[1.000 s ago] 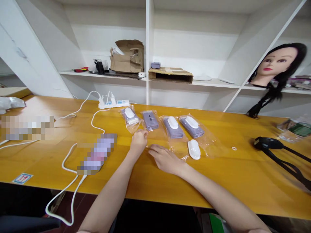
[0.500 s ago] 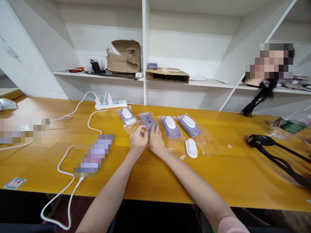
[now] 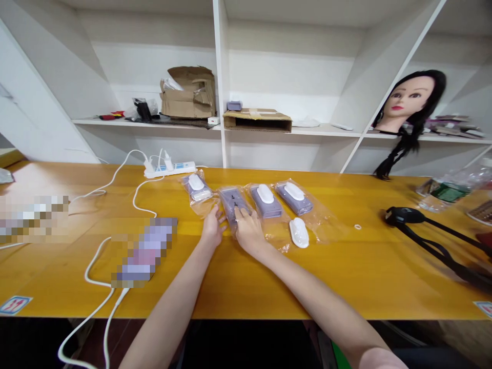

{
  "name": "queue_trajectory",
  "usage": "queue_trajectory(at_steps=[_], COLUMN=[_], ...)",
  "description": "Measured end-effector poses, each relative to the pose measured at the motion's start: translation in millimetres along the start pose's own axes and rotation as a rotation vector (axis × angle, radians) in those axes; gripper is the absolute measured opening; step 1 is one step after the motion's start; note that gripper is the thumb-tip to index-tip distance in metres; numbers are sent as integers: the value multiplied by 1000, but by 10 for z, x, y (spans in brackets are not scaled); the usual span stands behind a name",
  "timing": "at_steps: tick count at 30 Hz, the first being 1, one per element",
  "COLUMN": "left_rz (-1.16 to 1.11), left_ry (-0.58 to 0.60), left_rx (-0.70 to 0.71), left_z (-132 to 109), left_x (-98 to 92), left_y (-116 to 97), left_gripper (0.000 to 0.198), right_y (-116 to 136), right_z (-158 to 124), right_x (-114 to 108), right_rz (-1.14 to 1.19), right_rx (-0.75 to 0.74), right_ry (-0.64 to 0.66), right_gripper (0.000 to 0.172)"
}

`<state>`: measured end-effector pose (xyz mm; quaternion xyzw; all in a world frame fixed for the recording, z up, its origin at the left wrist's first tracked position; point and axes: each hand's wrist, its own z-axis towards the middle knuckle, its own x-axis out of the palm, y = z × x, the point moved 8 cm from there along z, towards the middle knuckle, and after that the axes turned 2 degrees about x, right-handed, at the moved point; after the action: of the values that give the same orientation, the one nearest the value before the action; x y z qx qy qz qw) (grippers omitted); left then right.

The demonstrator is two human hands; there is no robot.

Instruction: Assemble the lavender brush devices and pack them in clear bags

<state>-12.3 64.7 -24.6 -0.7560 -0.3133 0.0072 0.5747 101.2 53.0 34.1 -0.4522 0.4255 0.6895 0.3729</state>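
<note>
"Head camera: what did the person's hands have between them?"

"A purple device in a clear plastic bag (image 3: 232, 203), lying flat on the yellow wooden table (image 3: 346, 277), second from the left in a row of four. The left hand (image 3: 212, 229) sat at the bag's left edge with its fingers bent and their tips against the plastic. Whether they pinched it could not be told. The right hand (image 3: 249, 231) lay on the bag's near end, fingers stretched out flat on top, gripping nothing."

"And the rest of the row?"

"One bagged device with a white cap (image 3: 195, 187) lay just left of it, near a white power strip (image 3: 169, 169). Two more capped ones (image 3: 265, 200) and (image 3: 294, 197) lay to the right, their bags overlapping. A loose white cap (image 3: 299, 232) rested on the plastic just beside the right hand."

"Anything farther off?"

"A black strap (image 3: 407, 216) lay well to the right on the table, with a small white ring (image 3: 357, 226) between it and the bags. A mannequin head (image 3: 411, 100) and a torn cardboard box (image 3: 188, 92) stood on the white shelf (image 3: 326, 132) behind."
</note>
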Motion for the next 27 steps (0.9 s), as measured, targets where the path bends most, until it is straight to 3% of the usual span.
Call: queue_trajectory(at_steps=[3,9,14,20,23,27], left_rz=[-28,15,23,-37,-57,-61], left_ry=[21,92,85,72,117,218], left_rx=[-51,-16,46,-37,-78,-113], left_z=[-33,-135,-190,-130,-136,-215], left_x=[23,164,192,135,169,276], left_y=[32,98,100,124,131,143], left_gripper=[21,14,16,15,18,25], right_y=[-89,-169,-166,-217,-198,-189], right_z=[-72,-158,-111,-18,2,-116], right_x=[-35,12,7,68,73,-92], right_rz=[-39,-117,-134,-163,-155,-85], right_rx=[-8,-24,9,115,103,123], right_ry=[-126,-314,-251,-137,-115,-158], right_gripper=[38,35,31,61,60,58])
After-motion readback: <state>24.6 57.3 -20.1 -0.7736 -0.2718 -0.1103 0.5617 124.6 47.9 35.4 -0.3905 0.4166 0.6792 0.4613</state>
